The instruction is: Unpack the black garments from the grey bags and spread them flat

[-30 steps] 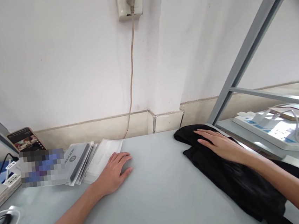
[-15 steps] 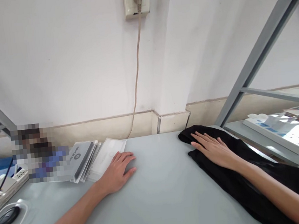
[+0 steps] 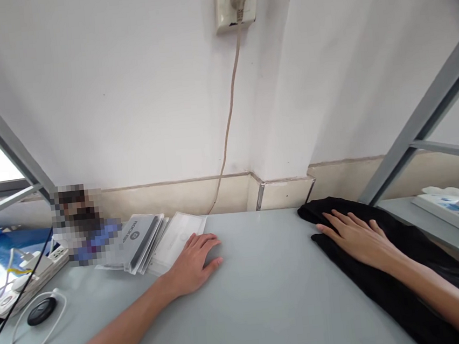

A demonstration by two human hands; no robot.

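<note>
My left hand (image 3: pixel 195 263) rests on the pale grey tabletop (image 3: pixel 262 304) with its fingers stretched out, holding nothing. Just beyond it lies a clear plastic packet (image 3: pixel 174 241), partly behind the hand. Next to that packet is a stack of grey packaged pouches (image 3: pixel 135 236) with printed lettering. On the right, my right hand (image 3: pixel 355 235) lies flat, fingers spread, on top of a crumpled black cloth (image 3: pixel 391 291). The cloth runs along the right side of the table and is partly covered by my forearm.
A power strip (image 3: pixel 31 283) with plugs and cables stands at the left, near a round black device (image 3: pixel 42 311) on a white cable. Another white strip (image 3: pixel 457 217) sits beyond the right metal frame bar (image 3: pixel 422 115). A cord (image 3: pixel 231 104) hangs from the wall socket (image 3: pixel 236 3).
The view has turned slightly left, so everything sits further right in the picture. Both hands keep their places on the table and the black cloth.
</note>
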